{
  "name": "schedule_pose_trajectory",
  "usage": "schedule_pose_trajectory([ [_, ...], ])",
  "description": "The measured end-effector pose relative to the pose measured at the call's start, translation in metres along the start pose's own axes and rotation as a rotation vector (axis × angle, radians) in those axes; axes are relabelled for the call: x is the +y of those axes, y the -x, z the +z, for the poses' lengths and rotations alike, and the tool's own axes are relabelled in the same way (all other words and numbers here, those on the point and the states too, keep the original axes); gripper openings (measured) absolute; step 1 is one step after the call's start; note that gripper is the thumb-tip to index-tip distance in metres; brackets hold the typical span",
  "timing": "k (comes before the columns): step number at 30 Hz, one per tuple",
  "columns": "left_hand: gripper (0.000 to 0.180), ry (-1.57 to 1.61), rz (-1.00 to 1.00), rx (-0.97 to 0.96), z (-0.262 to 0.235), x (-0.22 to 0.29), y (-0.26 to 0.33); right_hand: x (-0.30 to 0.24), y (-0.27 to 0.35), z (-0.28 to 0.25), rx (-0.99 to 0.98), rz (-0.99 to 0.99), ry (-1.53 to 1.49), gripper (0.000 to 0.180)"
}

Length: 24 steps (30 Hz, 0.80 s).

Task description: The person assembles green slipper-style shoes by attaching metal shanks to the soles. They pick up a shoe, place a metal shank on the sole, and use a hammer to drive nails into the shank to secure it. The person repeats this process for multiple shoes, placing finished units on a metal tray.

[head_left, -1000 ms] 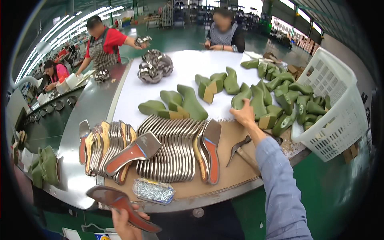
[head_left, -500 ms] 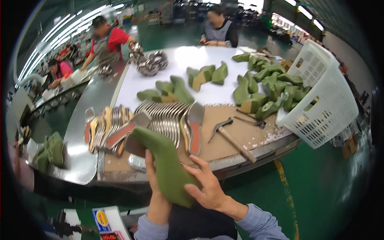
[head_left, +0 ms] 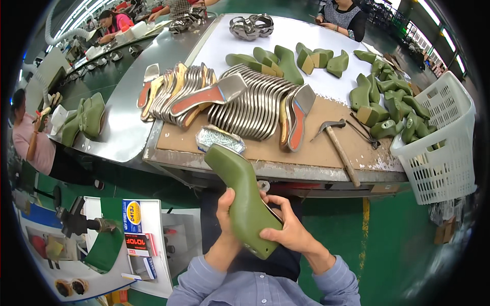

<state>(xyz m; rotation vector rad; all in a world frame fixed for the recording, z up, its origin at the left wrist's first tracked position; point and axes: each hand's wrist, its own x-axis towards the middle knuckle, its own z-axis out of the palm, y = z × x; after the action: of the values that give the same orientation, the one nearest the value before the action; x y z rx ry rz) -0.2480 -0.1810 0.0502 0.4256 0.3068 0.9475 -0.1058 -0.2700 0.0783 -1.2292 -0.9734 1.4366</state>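
Note:
A green shoe last [head_left: 242, 196] is held in front of my body, its toe pointing away and its heel end toward me. My left hand [head_left: 226, 219] is closed round its left side, thumb up along the edge. My right hand [head_left: 293, 227] grips the right side near the heel end, thumb on top and fingers curled at the last's dark edge. What lies against the underside is mostly hidden. Just beyond the toe sits an opened packet of small nails [head_left: 219, 138]. Behind it stand rows of curved insoles [head_left: 250, 102], with an orange-and-grey insole [head_left: 209, 97] lying across them.
A hammer [head_left: 337, 148] lies on the brown board, beside dark pincers [head_left: 365, 131]. Many green lasts [head_left: 395, 102] are heaped near a tilted white basket [head_left: 439, 137]. Metal pieces [head_left: 251, 26] rest at the back. At lower left is a machine [head_left: 79, 222] with small boxes. Other people work around.
My view has tilted down and turned left. The last has come nearer my body, away from the insoles. My right fingers, spread before, are now curled round its edge.

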Motion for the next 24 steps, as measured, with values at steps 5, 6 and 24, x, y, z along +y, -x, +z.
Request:
schedule_pose_trajectory([
  [5, 0.101, -0.352, 0.475, -0.222, 0.019, 0.046, -0.029, -0.036, -0.018, -0.024, -0.003, -0.463, 0.723, 0.084],
  [6, 0.1, -0.17, 0.498, -0.293, 0.049, 0.07, -0.037, -0.033, -0.031, -0.036, 0.118, -0.717, 0.939, 0.085],
  [24, 0.037, -1.389, 0.073, 0.141, -0.017, 0.162, -0.064, -0.02, -0.09, -0.04, 0.004, -0.707, 1.173, 0.067],
])
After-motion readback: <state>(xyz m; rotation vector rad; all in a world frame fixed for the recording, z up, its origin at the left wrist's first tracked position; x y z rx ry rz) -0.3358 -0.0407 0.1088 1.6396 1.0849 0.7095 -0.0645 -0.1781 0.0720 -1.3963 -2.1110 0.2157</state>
